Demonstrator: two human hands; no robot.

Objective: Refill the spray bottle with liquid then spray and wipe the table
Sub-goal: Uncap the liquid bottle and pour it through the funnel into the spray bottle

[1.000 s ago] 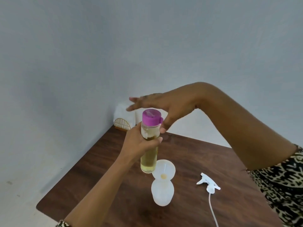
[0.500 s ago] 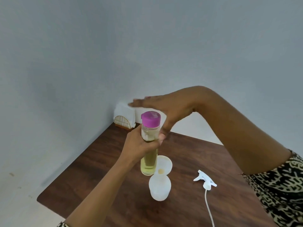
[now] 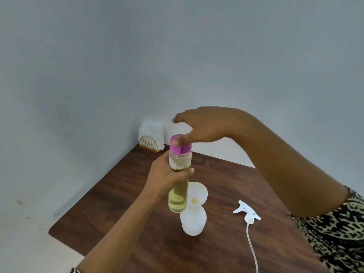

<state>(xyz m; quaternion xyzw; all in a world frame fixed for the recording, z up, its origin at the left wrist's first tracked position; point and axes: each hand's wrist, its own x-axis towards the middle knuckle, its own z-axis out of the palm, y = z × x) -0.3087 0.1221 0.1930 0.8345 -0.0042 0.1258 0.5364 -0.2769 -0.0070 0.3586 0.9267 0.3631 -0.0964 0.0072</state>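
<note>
Over table [image 3: 137, 203], left hand [image 3: 165, 178] grips bottle [image 3: 177, 201]; right hand [image 3: 206, 127], fingers straight, thumb touching pink cap [image 3: 184, 150].

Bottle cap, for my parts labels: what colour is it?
The cap is magenta, a pinkish purple; the head view shows it best.

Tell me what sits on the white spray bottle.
A white funnel sits on the spray bottle, a yellowish spot at its centre. The yellow-liquid bottle in the left hand covers the funnel's left edge; the spray bottle's neck is hidden.
</note>
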